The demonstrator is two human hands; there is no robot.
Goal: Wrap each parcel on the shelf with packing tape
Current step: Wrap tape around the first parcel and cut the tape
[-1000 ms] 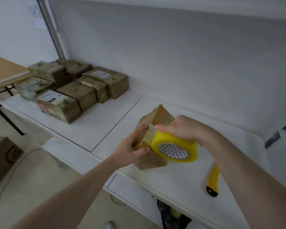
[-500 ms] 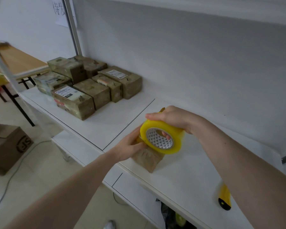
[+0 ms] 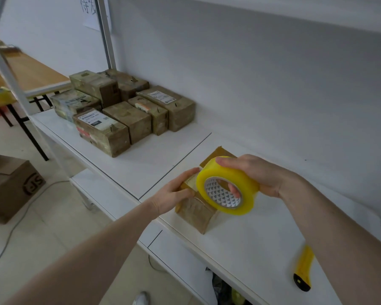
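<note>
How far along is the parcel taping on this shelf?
Done: the seven parcels grouped at the shelf's far end look glossy with tape, though I can't confirm each. In hand: the left hand holds one parcel on the shelf while the right hand grips the tape roll against it. Left: finishing this wrap; no other untaped parcels show.

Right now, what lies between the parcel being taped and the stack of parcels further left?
Head view: only bare white shelf, crossed by a panel seam, separates the held parcel from the stack.
</note>
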